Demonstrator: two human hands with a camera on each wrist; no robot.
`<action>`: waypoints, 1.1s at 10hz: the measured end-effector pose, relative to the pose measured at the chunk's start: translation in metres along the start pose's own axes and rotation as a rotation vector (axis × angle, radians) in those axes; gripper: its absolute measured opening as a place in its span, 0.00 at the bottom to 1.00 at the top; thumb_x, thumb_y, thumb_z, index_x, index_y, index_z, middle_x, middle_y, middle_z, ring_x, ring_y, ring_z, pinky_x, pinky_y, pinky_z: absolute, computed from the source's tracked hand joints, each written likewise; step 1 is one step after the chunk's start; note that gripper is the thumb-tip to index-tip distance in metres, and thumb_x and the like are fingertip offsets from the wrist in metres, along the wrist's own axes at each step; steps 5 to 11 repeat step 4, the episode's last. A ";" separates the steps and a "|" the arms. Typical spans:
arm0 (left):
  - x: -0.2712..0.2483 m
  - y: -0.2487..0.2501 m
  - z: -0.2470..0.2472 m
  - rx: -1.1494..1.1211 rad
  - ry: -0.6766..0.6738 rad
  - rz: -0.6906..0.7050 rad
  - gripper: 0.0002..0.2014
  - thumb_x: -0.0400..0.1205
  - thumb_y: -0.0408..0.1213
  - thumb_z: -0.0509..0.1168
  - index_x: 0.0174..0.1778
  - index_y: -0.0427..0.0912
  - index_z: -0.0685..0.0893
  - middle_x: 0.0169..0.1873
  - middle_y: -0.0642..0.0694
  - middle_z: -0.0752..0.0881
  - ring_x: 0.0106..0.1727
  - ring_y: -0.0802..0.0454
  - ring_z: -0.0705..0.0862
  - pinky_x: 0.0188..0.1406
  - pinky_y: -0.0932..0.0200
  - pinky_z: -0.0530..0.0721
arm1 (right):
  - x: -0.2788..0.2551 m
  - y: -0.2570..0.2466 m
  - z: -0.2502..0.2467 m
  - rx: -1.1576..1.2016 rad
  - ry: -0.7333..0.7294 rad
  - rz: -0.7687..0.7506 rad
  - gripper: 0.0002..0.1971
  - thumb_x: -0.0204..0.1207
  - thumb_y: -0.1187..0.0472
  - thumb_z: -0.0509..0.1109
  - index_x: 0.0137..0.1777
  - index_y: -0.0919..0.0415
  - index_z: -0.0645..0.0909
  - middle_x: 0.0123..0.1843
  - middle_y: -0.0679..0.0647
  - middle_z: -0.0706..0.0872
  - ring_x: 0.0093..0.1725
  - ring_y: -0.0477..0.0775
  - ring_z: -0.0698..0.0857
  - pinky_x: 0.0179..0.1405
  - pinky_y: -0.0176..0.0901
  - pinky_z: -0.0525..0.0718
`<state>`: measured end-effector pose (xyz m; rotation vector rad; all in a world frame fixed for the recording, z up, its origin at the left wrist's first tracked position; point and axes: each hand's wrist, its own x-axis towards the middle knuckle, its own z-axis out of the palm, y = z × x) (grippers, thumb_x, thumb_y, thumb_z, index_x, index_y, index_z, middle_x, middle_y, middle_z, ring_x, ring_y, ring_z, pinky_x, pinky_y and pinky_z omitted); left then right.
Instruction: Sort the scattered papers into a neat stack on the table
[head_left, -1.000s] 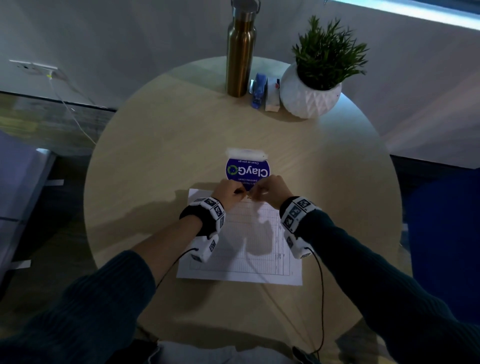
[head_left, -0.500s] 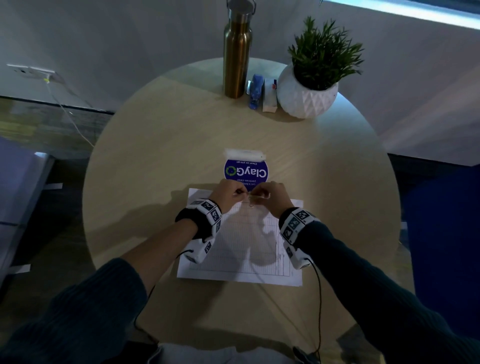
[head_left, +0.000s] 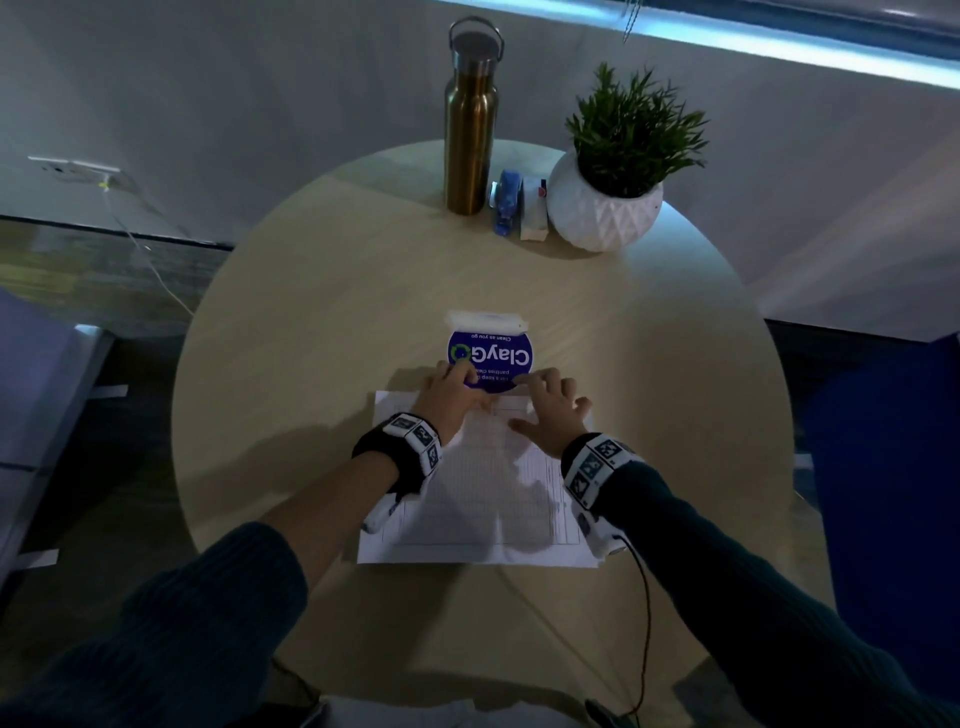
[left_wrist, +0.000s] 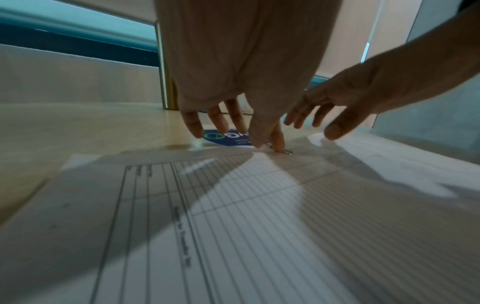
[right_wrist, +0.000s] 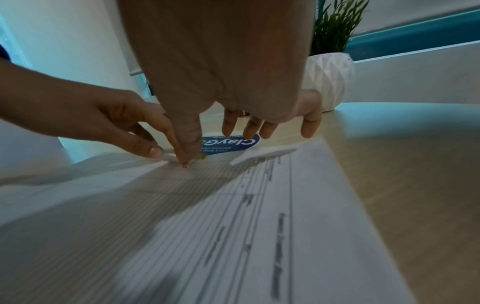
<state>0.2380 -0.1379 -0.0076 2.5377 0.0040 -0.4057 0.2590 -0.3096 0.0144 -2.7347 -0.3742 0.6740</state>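
Note:
A stack of white ruled form papers (head_left: 483, 499) (left_wrist: 259, 226) (right_wrist: 233, 226) lies squared on the round wooden table (head_left: 311, 364), just in front of me. A small metal paper clip (left_wrist: 287, 152) (right_wrist: 187, 165) sits at the middle of its far edge. My left hand (head_left: 452, 395) (left_wrist: 233, 61) is spread: its index fingertip presses down at the clip, the thumb rests on the paper beside it, and the other fingers reach onto a blue round ClayGo card (head_left: 491, 356) (right_wrist: 233, 144). My right hand (head_left: 550, 405) (right_wrist: 221, 61) hovers over the far edge with fingers spread and holds nothing.
At the table's far edge stand a bronze metal bottle (head_left: 470, 119), a blue stapler-like tool (head_left: 506, 200), a small white box (head_left: 532, 208) and a potted plant in a white pot (head_left: 605, 213). Bare tabletop lies left and right of the papers.
Both hands were curled together, pinching at the papers' far edge. Now they have spread open; the left fingers reach onto the blue card and the right hand has drawn slightly right.

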 end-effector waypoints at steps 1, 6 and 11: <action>-0.012 -0.004 0.000 0.198 -0.009 0.106 0.14 0.79 0.33 0.63 0.59 0.49 0.84 0.69 0.42 0.71 0.70 0.37 0.68 0.66 0.44 0.69 | -0.019 0.014 0.001 0.036 0.022 0.031 0.29 0.70 0.52 0.72 0.71 0.45 0.68 0.73 0.52 0.65 0.73 0.57 0.62 0.72 0.66 0.61; -0.130 -0.037 -0.006 0.002 0.075 -0.361 0.33 0.70 0.45 0.74 0.71 0.47 0.72 0.70 0.39 0.68 0.70 0.39 0.70 0.70 0.44 0.68 | -0.126 0.068 0.035 0.388 0.111 0.247 0.32 0.71 0.59 0.74 0.73 0.52 0.64 0.72 0.57 0.63 0.72 0.60 0.66 0.72 0.60 0.71; -0.130 -0.037 -0.006 0.002 0.075 -0.361 0.33 0.70 0.45 0.74 0.71 0.47 0.72 0.70 0.39 0.68 0.70 0.39 0.70 0.70 0.44 0.68 | -0.126 0.068 0.035 0.388 0.111 0.247 0.32 0.71 0.59 0.74 0.73 0.52 0.64 0.72 0.57 0.63 0.72 0.60 0.66 0.72 0.60 0.71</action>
